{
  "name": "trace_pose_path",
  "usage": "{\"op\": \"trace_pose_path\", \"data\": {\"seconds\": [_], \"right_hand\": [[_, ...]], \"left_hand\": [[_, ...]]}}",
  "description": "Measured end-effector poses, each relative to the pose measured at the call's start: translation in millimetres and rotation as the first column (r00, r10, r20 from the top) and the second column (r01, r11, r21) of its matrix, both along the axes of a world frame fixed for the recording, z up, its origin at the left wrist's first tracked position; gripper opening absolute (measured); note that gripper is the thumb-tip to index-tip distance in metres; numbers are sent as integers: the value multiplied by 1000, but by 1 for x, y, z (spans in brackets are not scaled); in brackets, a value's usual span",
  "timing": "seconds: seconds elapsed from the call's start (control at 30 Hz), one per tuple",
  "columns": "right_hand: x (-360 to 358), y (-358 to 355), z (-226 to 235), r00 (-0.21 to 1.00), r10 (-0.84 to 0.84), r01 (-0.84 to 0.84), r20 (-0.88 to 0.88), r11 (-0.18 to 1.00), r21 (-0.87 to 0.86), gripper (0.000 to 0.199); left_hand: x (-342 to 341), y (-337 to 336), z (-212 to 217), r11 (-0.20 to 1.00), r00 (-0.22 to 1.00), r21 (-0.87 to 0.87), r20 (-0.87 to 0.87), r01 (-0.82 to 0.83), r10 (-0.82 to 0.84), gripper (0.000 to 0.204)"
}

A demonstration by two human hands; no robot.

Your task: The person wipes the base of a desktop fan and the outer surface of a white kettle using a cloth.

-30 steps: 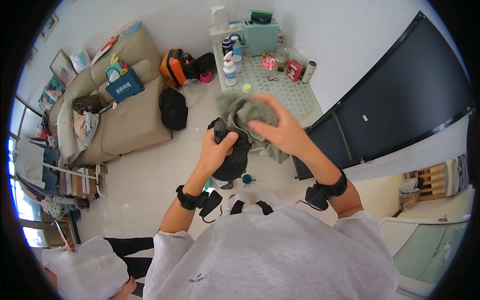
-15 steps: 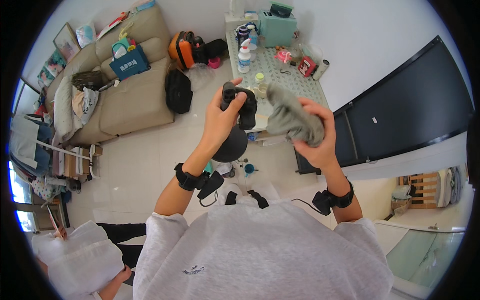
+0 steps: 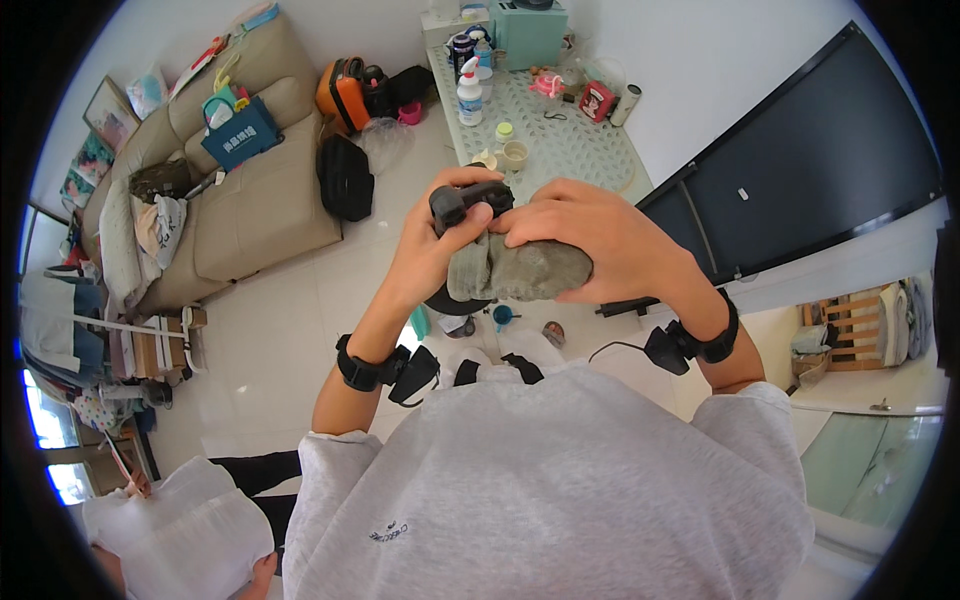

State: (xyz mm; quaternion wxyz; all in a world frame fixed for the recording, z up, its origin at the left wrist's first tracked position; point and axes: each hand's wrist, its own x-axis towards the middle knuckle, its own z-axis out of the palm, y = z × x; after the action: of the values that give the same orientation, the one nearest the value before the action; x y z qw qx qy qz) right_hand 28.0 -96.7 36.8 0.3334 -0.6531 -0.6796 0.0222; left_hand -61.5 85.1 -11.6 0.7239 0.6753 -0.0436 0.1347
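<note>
In front of my chest, my left hand (image 3: 422, 245) is closed around a small black device (image 3: 450, 207) with a rounded, knob-like end; its exact kind I cannot make out. My right hand (image 3: 615, 235) grips a crumpled grey-green cloth (image 3: 535, 270) and brings it against the device's near right side. The cloth hangs below both hands, and its left end overlaps my left fingers. Part of the device is hidden behind the cloth and my right fingers. Black straps with small boxes circle both wrists.
Beyond my hands stands a patterned table (image 3: 570, 140) with a white spray bottle (image 3: 469, 92), a cup (image 3: 514, 155) and a red box (image 3: 597, 101). A beige sofa (image 3: 260, 225) is at the left. Another person (image 3: 190, 520) is at the lower left. A dark panel (image 3: 800, 160) leans at the right.
My right hand has moved left with the cloth, from apart from the device to touching it. My left hand has lowered slightly with the device. The view has shifted a little.
</note>
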Motion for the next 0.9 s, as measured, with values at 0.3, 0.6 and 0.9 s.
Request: {"op": "trace_pose_path", "data": {"seconds": [0.3,0.6,0.9], "right_hand": [[12,-34,1,941,-315,293,-124,941,-169,52],[-7,3,-2,999,35,-40,36,989,143,57],[18,-37,-27,984,-145,138,-104,988,-72,48]], "left_hand": [[-15,11,8,998,996,-67,-86,8,-14,47],[-8,-5,5,912,969,-351,-42,215,-245,44],[-26,12,12,880,956,-395,-17,262,-293,69]]}}
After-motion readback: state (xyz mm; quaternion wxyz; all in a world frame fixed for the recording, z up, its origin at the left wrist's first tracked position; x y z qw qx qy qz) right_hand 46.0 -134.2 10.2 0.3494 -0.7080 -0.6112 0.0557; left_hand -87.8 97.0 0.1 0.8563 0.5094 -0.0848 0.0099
